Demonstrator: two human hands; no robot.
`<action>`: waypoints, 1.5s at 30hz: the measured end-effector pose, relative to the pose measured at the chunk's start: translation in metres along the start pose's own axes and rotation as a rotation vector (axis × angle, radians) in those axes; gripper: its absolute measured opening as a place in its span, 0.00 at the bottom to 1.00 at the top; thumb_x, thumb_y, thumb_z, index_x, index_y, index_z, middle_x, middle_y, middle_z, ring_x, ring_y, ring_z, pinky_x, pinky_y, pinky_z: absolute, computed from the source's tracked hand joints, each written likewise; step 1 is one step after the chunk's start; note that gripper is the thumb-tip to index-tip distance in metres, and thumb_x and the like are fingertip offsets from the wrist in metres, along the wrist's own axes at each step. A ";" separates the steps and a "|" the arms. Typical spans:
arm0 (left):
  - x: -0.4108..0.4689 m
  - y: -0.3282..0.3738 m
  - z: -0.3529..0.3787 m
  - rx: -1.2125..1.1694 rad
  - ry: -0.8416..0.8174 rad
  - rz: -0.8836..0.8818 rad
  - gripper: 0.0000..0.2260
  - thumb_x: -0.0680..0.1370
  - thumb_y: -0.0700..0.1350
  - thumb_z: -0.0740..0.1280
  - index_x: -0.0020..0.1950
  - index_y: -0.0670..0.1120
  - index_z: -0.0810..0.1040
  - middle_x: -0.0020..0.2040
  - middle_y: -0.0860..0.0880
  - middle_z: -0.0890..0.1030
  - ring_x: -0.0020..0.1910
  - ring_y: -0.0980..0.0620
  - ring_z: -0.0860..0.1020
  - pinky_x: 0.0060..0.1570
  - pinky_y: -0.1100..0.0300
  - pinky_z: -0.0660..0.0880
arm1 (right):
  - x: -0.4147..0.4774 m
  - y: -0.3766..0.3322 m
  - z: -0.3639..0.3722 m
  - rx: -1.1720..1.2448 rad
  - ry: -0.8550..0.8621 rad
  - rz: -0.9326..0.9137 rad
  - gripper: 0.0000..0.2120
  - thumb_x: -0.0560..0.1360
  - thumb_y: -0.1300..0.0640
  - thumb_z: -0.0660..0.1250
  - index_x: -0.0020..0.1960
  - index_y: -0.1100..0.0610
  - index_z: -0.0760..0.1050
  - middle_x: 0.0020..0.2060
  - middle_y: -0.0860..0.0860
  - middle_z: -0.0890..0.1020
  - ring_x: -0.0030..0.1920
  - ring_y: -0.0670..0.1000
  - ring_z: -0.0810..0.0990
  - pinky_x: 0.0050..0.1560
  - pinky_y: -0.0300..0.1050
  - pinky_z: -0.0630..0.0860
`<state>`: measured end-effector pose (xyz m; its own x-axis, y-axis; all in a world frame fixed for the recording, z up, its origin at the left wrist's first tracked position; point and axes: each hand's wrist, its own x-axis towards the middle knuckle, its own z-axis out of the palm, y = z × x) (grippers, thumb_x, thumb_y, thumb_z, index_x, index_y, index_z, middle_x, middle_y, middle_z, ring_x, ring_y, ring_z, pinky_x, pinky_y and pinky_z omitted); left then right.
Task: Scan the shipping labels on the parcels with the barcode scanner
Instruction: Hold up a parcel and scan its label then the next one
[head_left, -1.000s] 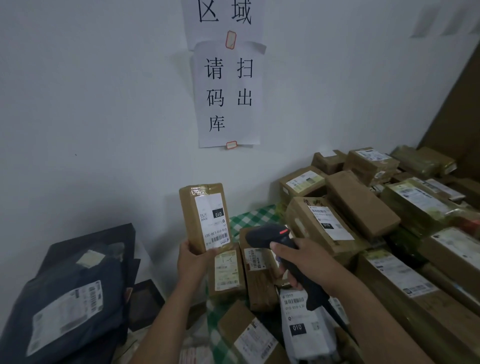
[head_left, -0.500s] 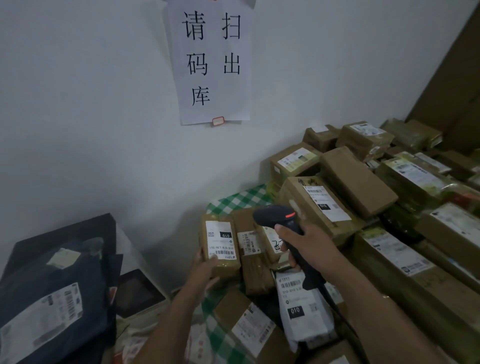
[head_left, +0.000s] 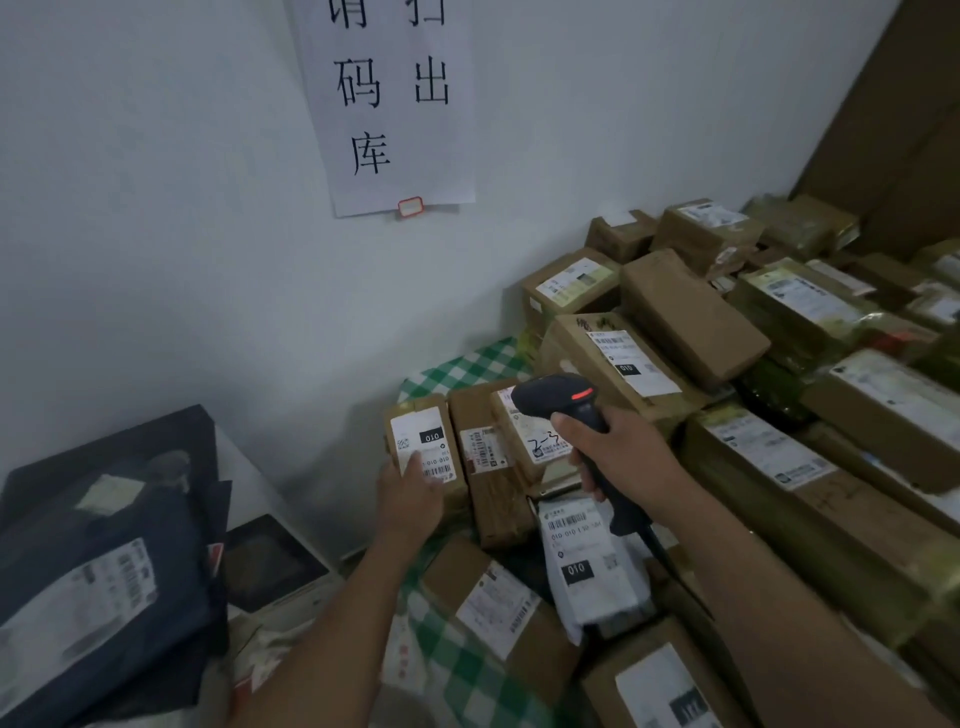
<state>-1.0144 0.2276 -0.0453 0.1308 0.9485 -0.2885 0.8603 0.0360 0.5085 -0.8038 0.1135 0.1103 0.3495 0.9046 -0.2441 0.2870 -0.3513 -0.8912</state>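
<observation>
- Brown cardboard fills the head view: a heap of taped parcels (head_left: 691, 317) rises along the right side, most of them with a white label facing up.
- Green-and-white checked cloth (head_left: 457, 366) shows under the parcels, next to the white wall (head_left: 156, 218).
- The left hand (head_left: 410, 501) grasps the lower end of a small parcel (head_left: 415, 404). Its thumb lies across the shipping label (head_left: 423, 441) and the other fingers are hidden behind the box.
- That small parcel sits at the left edge of the heap, label up, just beside a second brown parcel (head_left: 488, 499).
- The label carries a black "010" patch and a barcode close to the thumb tip.
- The right hand (head_left: 623, 452) is clenched round the handle of the black barcode scanner (head_left: 558, 397).
- The scanner's head has a red strip on top and points left, above the middle parcels and near the small parcel without touching it.
- A white mailer bag (head_left: 592, 566) with its own "010" label lies below the scanner handle.
- Another labelled box (head_left: 498, 608) lies on the cloth between the two forearms.
- Dark blue bags (head_left: 104, 561) with labels are stacked at the lower left, well apart from the heap.
- A paper sign (head_left: 395, 130) with large black characters hangs on the wall.
</observation>
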 end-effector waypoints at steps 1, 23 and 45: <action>-0.008 0.007 -0.004 0.000 0.003 0.008 0.25 0.82 0.50 0.59 0.78 0.46 0.59 0.76 0.39 0.57 0.73 0.39 0.61 0.72 0.45 0.64 | -0.006 0.000 -0.005 0.007 0.005 -0.005 0.15 0.78 0.49 0.68 0.40 0.59 0.74 0.27 0.51 0.78 0.22 0.47 0.74 0.25 0.40 0.73; -0.316 0.251 0.044 0.239 0.263 0.453 0.17 0.81 0.47 0.62 0.69 0.44 0.74 0.68 0.42 0.73 0.66 0.43 0.73 0.61 0.51 0.72 | -0.261 0.095 -0.272 -0.422 0.069 -0.182 0.09 0.80 0.49 0.64 0.52 0.55 0.72 0.41 0.52 0.78 0.40 0.49 0.76 0.34 0.40 0.67; -0.337 0.615 0.270 0.269 0.044 0.798 0.18 0.81 0.48 0.60 0.71 0.50 0.69 0.67 0.46 0.74 0.64 0.44 0.73 0.60 0.47 0.74 | -0.206 0.246 -0.633 -0.529 0.495 0.043 0.19 0.79 0.45 0.66 0.63 0.57 0.71 0.52 0.59 0.81 0.49 0.59 0.79 0.43 0.48 0.71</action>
<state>-0.3960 -0.1547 0.1457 0.7351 0.6690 0.1100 0.6066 -0.7214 0.3342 -0.2408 -0.3117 0.1827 0.6973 0.7157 0.0385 0.6129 -0.5676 -0.5497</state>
